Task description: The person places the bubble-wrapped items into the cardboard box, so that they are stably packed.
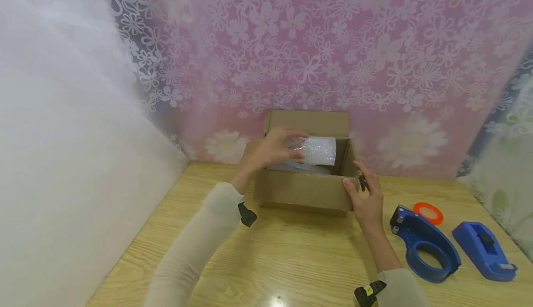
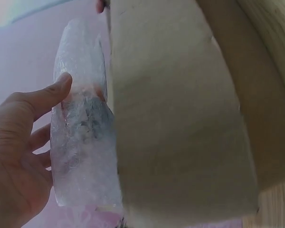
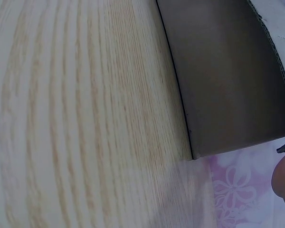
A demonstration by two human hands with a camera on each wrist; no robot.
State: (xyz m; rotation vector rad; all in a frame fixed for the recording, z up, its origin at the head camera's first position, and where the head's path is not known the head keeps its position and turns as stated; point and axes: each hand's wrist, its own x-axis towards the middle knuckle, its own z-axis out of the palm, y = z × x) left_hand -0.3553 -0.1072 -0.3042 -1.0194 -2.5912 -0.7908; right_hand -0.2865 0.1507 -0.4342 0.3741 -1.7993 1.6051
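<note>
My left hand [image 1: 276, 148] grips a bubble-wrapped package [image 1: 319, 150] and holds it over the open top of a cardboard box [image 1: 304, 190]. In the left wrist view the package [image 2: 85, 156] is long and wrapped in clear plastic, with a grey patch showing inside; thumb and fingers lie on its side. My right hand [image 1: 368, 196] holds the box at its near right corner, thumb on the front and fingers at the right side. A small dark thing shows by that hand; its kind is unclear. Another pale wrapped item [image 1: 291, 166] lies inside the box.
To the right on the wooden table [image 1: 266, 260] lie a blue tape gun [image 1: 451, 256], an orange roll of tape [image 1: 439, 220] and a blue tape dispenser [image 1: 479, 253]. A flowered pink curtain [image 1: 300, 57] hangs close behind the box. White sheeting [image 1: 75, 135] hangs at the left.
</note>
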